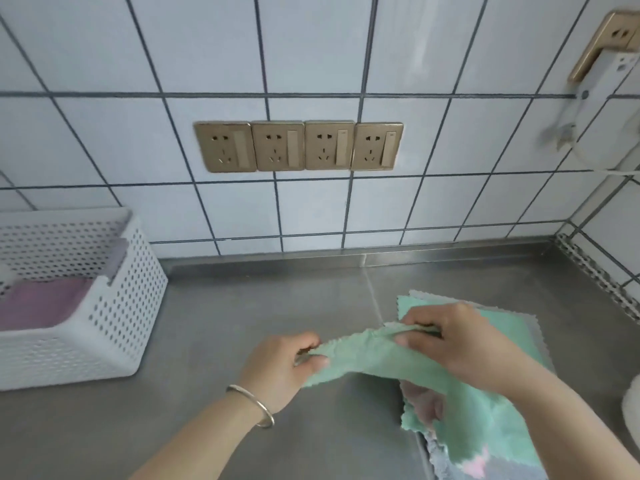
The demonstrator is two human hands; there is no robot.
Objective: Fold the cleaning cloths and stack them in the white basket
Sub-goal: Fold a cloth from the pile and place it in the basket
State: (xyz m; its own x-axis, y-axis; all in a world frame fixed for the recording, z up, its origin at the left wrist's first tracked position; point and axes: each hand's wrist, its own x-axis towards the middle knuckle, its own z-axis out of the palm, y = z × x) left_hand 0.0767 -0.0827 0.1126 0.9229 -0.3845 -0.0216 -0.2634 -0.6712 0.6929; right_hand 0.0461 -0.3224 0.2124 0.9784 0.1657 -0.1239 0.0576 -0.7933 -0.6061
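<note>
Both hands are on the green cloth [377, 358], lifted just off the steel table [214, 327]: the left hand [284, 365] pinches one end between thumb and curled fingers, a bangle [252, 405] on its wrist, while the right hand [453, 341] grips the bunched upper edge, fingers wrapped over the fabric. The cloth stretches between them and drapes down to the right, its lower part running under the right forearm, so its full outline is hard to follow. Beneath it lies the pile [512, 323] of more cloths, flat on the table at right; green and grey zigzag edges show, a pinkish one peeks out lower down, but how many are stacked there cannot be told, and the pile is cut off by the bottom edge. Over at far left stands the white basket [121, 306], well apart from the hands, cropped by the frame; inside it a pink cloth [45, 301] lies at the bottom, blurred. On the tiled wall behind, four gold sockets [298, 146] sit in a row.
</note>
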